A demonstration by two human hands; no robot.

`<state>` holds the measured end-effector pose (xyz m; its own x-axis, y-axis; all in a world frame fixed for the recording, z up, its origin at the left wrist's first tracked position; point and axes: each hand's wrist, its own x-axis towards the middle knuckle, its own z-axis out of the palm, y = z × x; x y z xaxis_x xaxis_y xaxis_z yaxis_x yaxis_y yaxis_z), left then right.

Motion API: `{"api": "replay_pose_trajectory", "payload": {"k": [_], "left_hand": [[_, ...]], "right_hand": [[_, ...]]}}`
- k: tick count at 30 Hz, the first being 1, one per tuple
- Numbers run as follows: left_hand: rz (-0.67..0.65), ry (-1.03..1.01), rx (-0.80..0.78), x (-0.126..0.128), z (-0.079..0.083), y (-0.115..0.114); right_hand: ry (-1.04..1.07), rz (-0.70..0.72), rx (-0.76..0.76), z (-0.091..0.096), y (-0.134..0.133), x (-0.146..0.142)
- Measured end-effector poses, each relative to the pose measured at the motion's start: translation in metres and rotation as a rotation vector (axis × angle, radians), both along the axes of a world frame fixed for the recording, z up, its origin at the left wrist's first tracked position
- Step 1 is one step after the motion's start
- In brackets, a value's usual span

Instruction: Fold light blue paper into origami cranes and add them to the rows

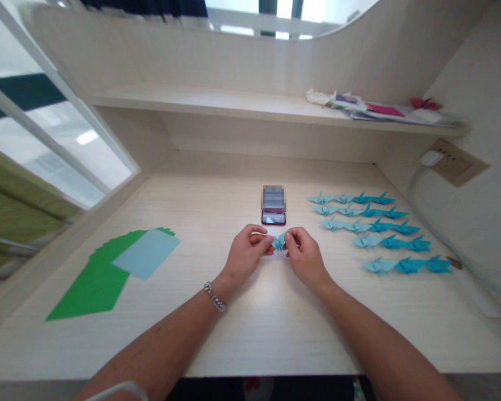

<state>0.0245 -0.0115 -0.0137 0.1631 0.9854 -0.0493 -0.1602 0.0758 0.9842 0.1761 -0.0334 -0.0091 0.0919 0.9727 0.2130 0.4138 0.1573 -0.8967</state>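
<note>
Between my two hands, above the middle of the desk, is a small light blue folded paper crane (278,241). My left hand (250,245) pinches its left end between thumb and fingers. The right end is gripped the same way by my right hand (304,250). Fingertips cover both ends, so only the creased middle shows. Just beyond the hands stands a phone (273,217) with a dark red edge, its upper part blurred out. Rows of finished blue paper cranes (367,225) lie to the right, shading from pale to deeper blue.
Fanned green paper sheets (95,273) lie at the left, with a light blue sheet (146,253) on top. A shelf (217,104) runs across the back, holding papers (384,111) at its right. A plug (431,159) sits in the wall socket (457,164), its cable running down the right side.
</note>
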Motion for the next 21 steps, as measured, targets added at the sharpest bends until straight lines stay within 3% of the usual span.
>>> {"api": "replay_pose_trajectory", "payload": {"k": [5,12,21], "left_hand": [[-0.046,0.047,0.099,-0.001,0.001,-0.004],[-0.031,0.245,0.255,-0.003,0.000,-0.007],[0.002,0.455,0.387,-0.005,0.003,-0.009]], "right_hand": [[-0.116,-0.025,0.066,0.001,-0.003,-0.002],[-0.197,0.081,0.129,0.005,-0.001,0.003],[-0.001,0.043,-0.061,-0.004,0.008,0.008]]}}
